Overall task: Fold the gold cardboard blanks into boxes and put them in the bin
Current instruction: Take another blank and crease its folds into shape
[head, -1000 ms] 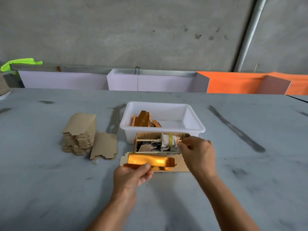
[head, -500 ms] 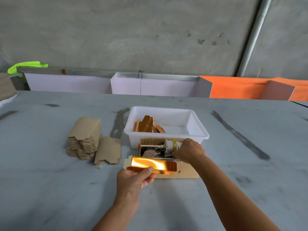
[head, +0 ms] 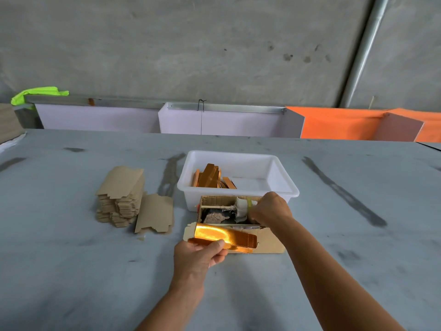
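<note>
The gold blank (head: 224,236) is held flat-folded and glossy side up, pinched at its near left corner between thumb and fingers of the left hand (head: 199,255), probably so that its long seam stays presented toward the right hand. It is kept just above the near flap of an open cardboard holder (head: 226,209), which is set directly beyond the left hand. The right hand (head: 270,207) is curled into that holder, beside what looks like a roll of tape (head: 243,206); whether anything is gripped cannot be told. Just beyond both hands the white bin (head: 284,182) is placed within easy reach, with folded gold boxes (head: 210,175) already leaning in its left part. Well to the left of the left hand a stack of brown blanks (head: 121,194) is kept, one loose blank (head: 155,212) beside it. Everything is laid on a grey, scuffed table (head: 83,271). Behind it white and orange panels (head: 334,123) are lined against a concrete wall (head: 191,44).
</note>
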